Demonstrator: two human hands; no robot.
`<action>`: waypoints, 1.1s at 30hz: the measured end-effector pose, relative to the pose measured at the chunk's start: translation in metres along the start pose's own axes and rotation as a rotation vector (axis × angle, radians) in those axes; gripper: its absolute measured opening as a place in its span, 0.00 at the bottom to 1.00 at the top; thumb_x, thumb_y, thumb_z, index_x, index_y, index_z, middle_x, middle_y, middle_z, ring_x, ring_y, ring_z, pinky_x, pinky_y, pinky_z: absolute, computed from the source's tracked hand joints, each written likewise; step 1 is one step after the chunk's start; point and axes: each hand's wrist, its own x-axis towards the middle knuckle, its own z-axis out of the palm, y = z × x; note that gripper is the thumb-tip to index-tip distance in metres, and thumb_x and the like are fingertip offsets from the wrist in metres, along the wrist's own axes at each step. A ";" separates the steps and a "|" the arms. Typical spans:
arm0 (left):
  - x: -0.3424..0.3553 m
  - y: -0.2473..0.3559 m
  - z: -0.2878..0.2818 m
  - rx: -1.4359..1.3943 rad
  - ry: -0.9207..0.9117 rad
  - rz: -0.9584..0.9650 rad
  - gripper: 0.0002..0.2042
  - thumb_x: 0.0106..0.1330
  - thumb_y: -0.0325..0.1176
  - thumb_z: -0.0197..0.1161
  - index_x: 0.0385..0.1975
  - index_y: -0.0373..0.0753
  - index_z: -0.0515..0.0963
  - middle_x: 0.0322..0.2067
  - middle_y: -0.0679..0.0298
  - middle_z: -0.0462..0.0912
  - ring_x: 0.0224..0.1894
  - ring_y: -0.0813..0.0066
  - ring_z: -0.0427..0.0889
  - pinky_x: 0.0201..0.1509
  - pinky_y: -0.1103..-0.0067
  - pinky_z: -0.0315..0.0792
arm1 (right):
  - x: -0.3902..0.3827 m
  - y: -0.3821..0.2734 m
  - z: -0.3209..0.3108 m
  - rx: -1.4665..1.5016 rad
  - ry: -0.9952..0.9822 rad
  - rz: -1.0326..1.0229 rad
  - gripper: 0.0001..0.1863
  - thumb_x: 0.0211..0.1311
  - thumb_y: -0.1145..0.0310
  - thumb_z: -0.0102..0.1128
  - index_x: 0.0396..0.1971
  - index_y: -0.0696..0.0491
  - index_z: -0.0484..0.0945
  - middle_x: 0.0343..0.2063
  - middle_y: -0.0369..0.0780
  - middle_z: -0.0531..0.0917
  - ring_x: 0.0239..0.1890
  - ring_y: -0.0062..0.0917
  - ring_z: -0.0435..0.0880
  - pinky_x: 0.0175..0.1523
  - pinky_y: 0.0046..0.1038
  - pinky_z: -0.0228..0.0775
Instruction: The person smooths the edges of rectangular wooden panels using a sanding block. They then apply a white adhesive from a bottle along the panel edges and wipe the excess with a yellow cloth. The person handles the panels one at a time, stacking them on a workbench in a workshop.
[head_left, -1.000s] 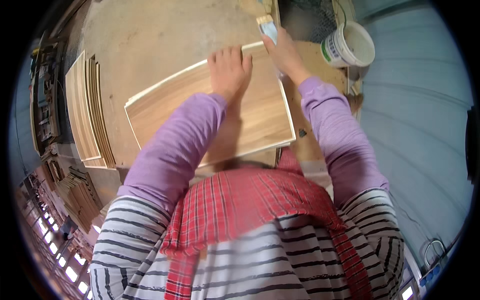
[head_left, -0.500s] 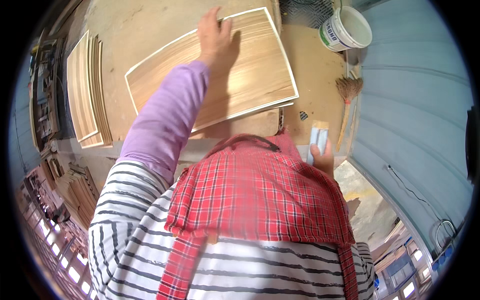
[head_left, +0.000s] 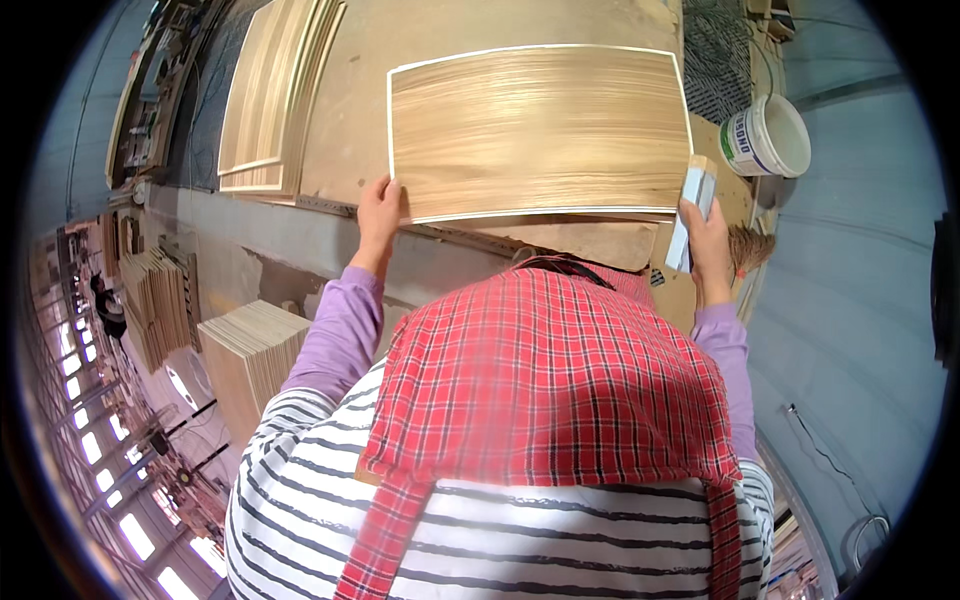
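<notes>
A rectangular wood-grain panel (head_left: 540, 130) with pale edges lies on the worktable in front of me, its long side facing me. My left hand (head_left: 380, 215) grips the panel's near left corner, thumb at the edge and some fingers hidden. In my right hand (head_left: 708, 240) is a light-blue block with a wooden end (head_left: 690, 215), held upright against the panel's near right corner. A sliver of another board shows under the panel's near edge.
Several similar panels (head_left: 265, 100) lie stacked on the table's left. Beyond the right corner stand a white bucket (head_left: 765, 138) and a straw hand broom (head_left: 750, 248). A tall board stack (head_left: 250, 365) is on the floor at left. A blue-grey wall (head_left: 850, 280) runs along the right.
The panel has been turned square to me. My left hand went from its far edge to the near left corner. My right hand raised the block to the panel's right corner.
</notes>
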 end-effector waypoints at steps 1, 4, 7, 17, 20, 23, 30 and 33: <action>-0.013 0.036 0.000 0.006 -0.031 0.010 0.16 0.64 0.38 0.54 0.46 0.34 0.76 0.37 0.55 0.82 0.39 0.72 0.80 0.45 0.77 0.70 | 0.002 -0.002 0.005 -0.087 0.011 -0.019 0.22 0.56 0.66 0.60 0.48 0.60 0.70 0.41 0.42 0.79 0.42 0.25 0.77 0.47 0.27 0.68; -0.003 0.019 -0.004 0.067 -0.043 0.022 0.17 0.62 0.38 0.56 0.46 0.34 0.76 0.34 0.56 0.83 0.36 0.71 0.80 0.42 0.76 0.71 | 0.011 -0.007 0.017 -0.328 0.062 -0.105 0.22 0.54 0.65 0.61 0.46 0.62 0.71 0.38 0.46 0.80 0.40 0.30 0.78 0.45 0.30 0.69; 0.008 -0.021 0.003 0.152 -0.045 0.074 0.18 0.60 0.40 0.57 0.43 0.34 0.77 0.35 0.54 0.82 0.38 0.66 0.81 0.43 0.73 0.72 | 0.002 -0.009 0.024 -0.350 0.047 -0.146 0.20 0.53 0.68 0.61 0.45 0.61 0.71 0.37 0.45 0.80 0.37 0.29 0.80 0.44 0.31 0.71; -0.005 -0.008 0.013 -0.174 -0.036 -0.149 0.19 0.63 0.37 0.60 0.50 0.34 0.69 0.41 0.57 0.77 0.41 0.70 0.78 0.41 0.74 0.74 | 0.055 -0.021 -0.030 -0.231 -0.059 0.036 0.17 0.57 0.67 0.57 0.45 0.59 0.72 0.34 0.38 0.80 0.34 0.20 0.77 0.38 0.23 0.70; -0.006 -0.022 0.011 -0.268 -0.040 -0.161 0.17 0.64 0.38 0.61 0.46 0.35 0.70 0.38 0.61 0.77 0.37 0.76 0.76 0.39 0.78 0.72 | 0.135 -0.034 -0.043 -0.034 0.148 -0.018 0.18 0.58 0.62 0.54 0.42 0.60 0.72 0.26 0.39 0.80 0.24 0.24 0.79 0.30 0.27 0.72; -0.004 -0.014 0.005 -0.277 -0.105 -0.266 0.20 0.61 0.37 0.64 0.48 0.33 0.71 0.39 0.58 0.78 0.38 0.74 0.77 0.38 0.78 0.73 | 0.218 -0.066 -0.032 -0.117 0.008 0.072 0.19 0.58 0.58 0.56 0.40 0.59 0.73 0.27 0.39 0.77 0.26 0.24 0.78 0.28 0.30 0.71; -0.104 0.001 0.028 -0.455 -0.048 -0.540 0.26 0.59 0.36 0.66 0.55 0.36 0.65 0.38 0.64 0.77 0.32 0.80 0.74 0.30 0.83 0.69 | 0.299 -0.129 0.085 -0.070 -0.268 -0.139 0.32 0.58 0.53 0.61 0.56 0.60 0.68 0.50 0.45 0.76 0.51 0.31 0.76 0.54 0.29 0.66; -0.150 0.011 0.040 -0.475 -0.238 -0.592 0.26 0.61 0.37 0.64 0.57 0.36 0.65 0.45 0.61 0.76 0.42 0.77 0.74 0.43 0.80 0.69 | 0.273 -0.087 0.051 -0.274 -0.512 -0.281 0.36 0.56 0.56 0.64 0.60 0.59 0.62 0.54 0.47 0.74 0.53 0.31 0.75 0.56 0.31 0.66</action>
